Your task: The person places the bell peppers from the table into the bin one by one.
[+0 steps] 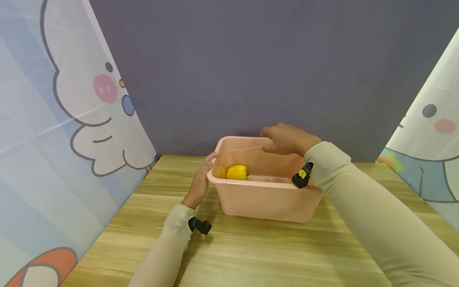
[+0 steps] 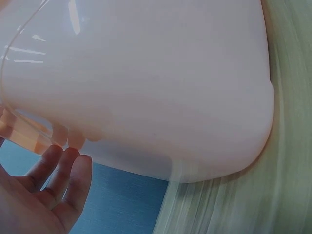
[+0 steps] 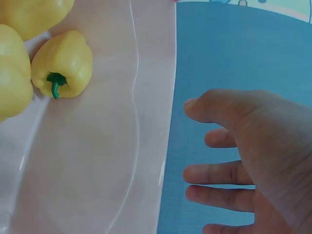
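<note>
A pale pink plastic bin (image 1: 265, 201) stands on the wooden table, with yellow bell peppers (image 1: 237, 172) inside at its left end. In the right wrist view, a bell pepper (image 3: 62, 64) with a green stem lies beside two others that the frame cuts off. My left hand (image 1: 203, 175) is at the bin's left rim, its relaxed fingertips (image 2: 79, 168) against the outer wall near the handle slot. Over the far rim hovers my right hand (image 1: 288, 138), fingers loosely extended and holding nothing; in its wrist view it is just outside the bin wall (image 3: 151, 117).
The wooden table (image 1: 229, 251) runs up to a dark grey-blue panel (image 1: 251, 71) right behind the bin. Curtains printed with cartoon animals hang on the left (image 1: 71, 131) and right (image 1: 426, 159). Small black cameras are strapped to both wrists.
</note>
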{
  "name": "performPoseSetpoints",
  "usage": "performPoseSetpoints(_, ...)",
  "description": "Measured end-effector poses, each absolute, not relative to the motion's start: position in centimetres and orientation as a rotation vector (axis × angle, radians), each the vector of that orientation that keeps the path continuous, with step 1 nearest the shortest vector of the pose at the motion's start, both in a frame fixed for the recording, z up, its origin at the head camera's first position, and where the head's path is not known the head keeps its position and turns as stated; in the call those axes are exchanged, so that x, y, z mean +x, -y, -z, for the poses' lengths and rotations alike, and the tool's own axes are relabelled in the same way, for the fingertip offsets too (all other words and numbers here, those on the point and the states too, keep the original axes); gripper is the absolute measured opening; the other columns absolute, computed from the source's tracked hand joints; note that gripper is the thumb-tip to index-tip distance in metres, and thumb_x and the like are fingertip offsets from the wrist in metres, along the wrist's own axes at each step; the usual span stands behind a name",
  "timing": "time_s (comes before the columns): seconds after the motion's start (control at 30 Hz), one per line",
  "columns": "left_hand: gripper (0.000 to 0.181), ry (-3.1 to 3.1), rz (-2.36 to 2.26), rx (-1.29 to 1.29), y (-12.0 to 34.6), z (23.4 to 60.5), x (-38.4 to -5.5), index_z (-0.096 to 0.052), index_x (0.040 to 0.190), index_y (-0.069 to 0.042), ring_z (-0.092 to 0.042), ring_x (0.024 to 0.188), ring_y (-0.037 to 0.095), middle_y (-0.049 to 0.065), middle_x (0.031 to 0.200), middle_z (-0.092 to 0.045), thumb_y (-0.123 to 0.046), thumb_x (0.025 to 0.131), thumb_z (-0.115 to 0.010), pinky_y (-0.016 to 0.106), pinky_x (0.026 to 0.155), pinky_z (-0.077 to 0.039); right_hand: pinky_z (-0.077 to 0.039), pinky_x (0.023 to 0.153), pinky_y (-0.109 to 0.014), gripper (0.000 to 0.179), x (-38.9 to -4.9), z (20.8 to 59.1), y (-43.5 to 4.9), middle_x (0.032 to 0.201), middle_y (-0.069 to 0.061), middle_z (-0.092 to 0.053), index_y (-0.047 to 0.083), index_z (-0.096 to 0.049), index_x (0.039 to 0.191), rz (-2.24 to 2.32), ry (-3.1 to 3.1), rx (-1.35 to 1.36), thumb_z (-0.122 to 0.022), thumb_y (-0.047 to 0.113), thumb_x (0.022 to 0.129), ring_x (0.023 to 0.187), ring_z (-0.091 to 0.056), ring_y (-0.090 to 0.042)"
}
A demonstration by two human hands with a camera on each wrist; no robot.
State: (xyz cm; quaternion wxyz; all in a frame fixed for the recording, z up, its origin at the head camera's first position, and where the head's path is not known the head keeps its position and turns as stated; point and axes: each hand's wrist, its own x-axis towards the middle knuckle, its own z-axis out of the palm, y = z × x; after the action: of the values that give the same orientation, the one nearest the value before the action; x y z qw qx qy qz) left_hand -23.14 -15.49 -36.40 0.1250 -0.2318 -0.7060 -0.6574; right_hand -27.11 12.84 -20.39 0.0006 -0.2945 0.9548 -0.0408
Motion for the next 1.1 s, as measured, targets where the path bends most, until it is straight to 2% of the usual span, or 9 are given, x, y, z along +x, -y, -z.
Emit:
performPoseSetpoints(0.37, 0.053, 2.054, 1.936, -0.706, 15.7, 36.2, -23.1, -0.044, 0.144, -0.002, -0.044, 0.131, 0.033, 0.013, 0.151, -0.041, -0.037, 0.106, -0.03, 0.043, 0.104, -0.04, -0.048, 0.095, -0.051, 0.047, -25.4, 19.6, -13.5, 0.127, -0.013, -0.063, 0.01, -0.058, 0.137, 0.24, -2.945, -0.983, -0.062, 0.035, 0.098, 0.114, -0.06, -0.031)
performPoseSetpoints(0.47, 0.054, 2.047, 1.941, -0.717, 15.7, 36.2, -23.1, -0.042, 0.145, 0.0, -0.044, 0.13, 0.036, 0.016, 0.151, -0.04, -0.036, 0.106, -0.029, 0.047, 0.103, -0.041, -0.048, 0.095, -0.051, 0.047, -25.2, 19.7, -13.9, 0.127, -0.015, -0.064, 0.009, -0.058, 0.137, 0.291, -2.923, -0.997, -0.062, 0.035, 0.098, 0.115, -0.06, -0.032)
performPoseSetpoints(0.73, 0.051, 2.057, 1.915, -0.713, 15.6, 36.3, -23.2, -0.044, 0.145, -0.001, -0.04, 0.134, 0.029, 0.014, 0.152, -0.04, -0.032, 0.107, -0.028, 0.053, 0.11, -0.033, -0.048, 0.095, -0.052, 0.045, -24.5, 19.8, -15.2, 0.126, -0.015, -0.064, 0.009, -0.059, 0.134, 0.379, -2.924, -0.998, -0.061, 0.037, 0.099, 0.115, -0.06, -0.032)
performPoseSetpoints(0.87, 0.051, 2.059, 1.91, -0.705, 15.6, 36.4, -23.0, -0.045, 0.144, -0.002, -0.04, 0.134, 0.029, 0.013, 0.151, -0.041, -0.032, 0.106, -0.028, 0.053, 0.11, -0.032, -0.049, 0.094, -0.052, 0.044, -24.3, 19.9, -15.8, 0.123, -0.014, -0.066, 0.009, -0.06, 0.133, 0.415, -2.933, -0.989, -0.062, 0.036, 0.099, 0.113, -0.061, -0.031)
performPoseSetpoints(1.1, 0.054, 2.059, 1.911, -0.721, 15.6, 36.4, -23.2, -0.042, 0.145, 0.003, -0.038, 0.136, 0.032, 0.015, 0.153, -0.038, -0.033, 0.107, -0.027, 0.053, 0.111, -0.032, -0.05, 0.091, -0.05, 0.044, -23.6, 19.5, -16.6, 0.118, -0.011, -0.068, 0.008, -0.06, 0.132, 0.495, -2.938, -0.978, -0.063, 0.037, 0.098, 0.109, -0.063, -0.029)
